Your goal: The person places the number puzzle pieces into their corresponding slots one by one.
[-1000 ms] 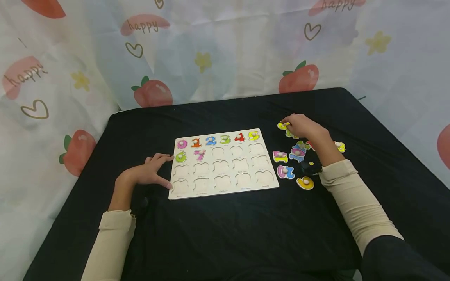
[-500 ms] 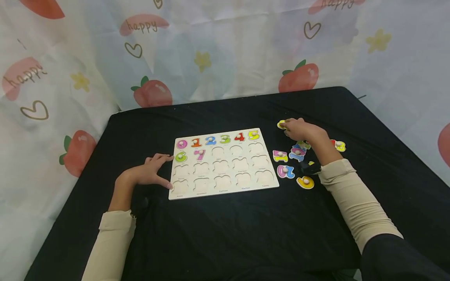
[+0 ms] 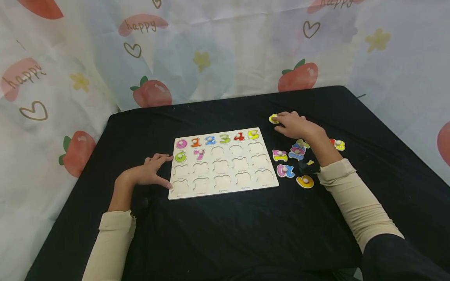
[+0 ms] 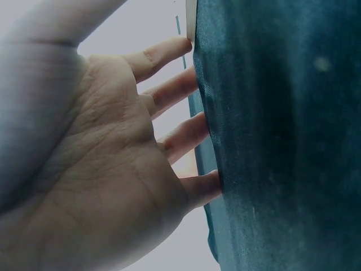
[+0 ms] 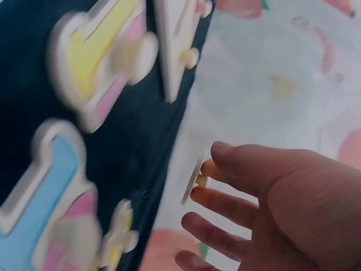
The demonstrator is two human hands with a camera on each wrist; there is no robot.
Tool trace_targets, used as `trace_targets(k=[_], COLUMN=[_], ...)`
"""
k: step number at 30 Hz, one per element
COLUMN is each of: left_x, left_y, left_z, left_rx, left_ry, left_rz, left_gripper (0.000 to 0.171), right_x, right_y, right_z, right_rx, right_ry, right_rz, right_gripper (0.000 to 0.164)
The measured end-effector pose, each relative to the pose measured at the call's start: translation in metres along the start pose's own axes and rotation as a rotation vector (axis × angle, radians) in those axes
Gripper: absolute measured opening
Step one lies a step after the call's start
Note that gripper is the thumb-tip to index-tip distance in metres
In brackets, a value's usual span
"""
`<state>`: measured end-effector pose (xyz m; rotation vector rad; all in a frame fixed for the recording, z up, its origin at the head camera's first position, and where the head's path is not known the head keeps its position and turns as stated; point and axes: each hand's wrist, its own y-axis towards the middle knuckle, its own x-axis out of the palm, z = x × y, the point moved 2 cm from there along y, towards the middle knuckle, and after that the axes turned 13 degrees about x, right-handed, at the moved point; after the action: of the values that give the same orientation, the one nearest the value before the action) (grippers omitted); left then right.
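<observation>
My right hand pinches a yellow number puzzle piece by its knob, beyond the board's far right corner. In the right wrist view the piece shows edge-on, its knob between thumb and fingers, its face turned away. My left hand lies spread at the left side of the wooden number puzzle board, thumb and a fingertip at its edge. Number pieces 0 to 5 fill the board's top row; a green 6 and a pink 7 start the second row. The other recesses are bare.
Right of the board lie loose pieces: a pink-and-yellow one, a pink-and-blue one, a yellow one and a red-and-yellow one. Several overlap in a small pile. A black cloth covers the table.
My right hand has taken the yellow piece from the pieces at the far right and moved it left and away from me. My left hand stays at the board.
</observation>
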<state>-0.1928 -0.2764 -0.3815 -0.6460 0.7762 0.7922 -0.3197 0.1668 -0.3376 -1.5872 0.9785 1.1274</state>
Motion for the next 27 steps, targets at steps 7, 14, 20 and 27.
trace_targets(k=[7,14,20,27], left_x=[0.0,-0.001,-0.002,-0.001], left_y=[-0.001,-0.001,-0.002,-0.003], left_z=[-0.001,0.0,0.002,0.004], left_rx=[0.0,-0.001,-0.005,-0.01], left_ry=[-0.003,0.0,0.005,0.001], left_rz=[-0.005,-0.01,0.0,0.014], left_gripper=[0.108,0.107,0.106,0.108], right_x=[-0.004,0.003,0.019,0.04], right_y=[-0.018,-0.041,-0.055,-0.059], right_z=[-0.036,-0.075,-0.104,-0.122], right_rx=[-0.146,-0.282,-0.38,-0.413], right_ry=[0.037,-0.028,-0.095,-0.168], right_rz=[-0.001,-0.059,-0.144,-0.257], right_gripper=[0.05,0.049,0.048,0.057])
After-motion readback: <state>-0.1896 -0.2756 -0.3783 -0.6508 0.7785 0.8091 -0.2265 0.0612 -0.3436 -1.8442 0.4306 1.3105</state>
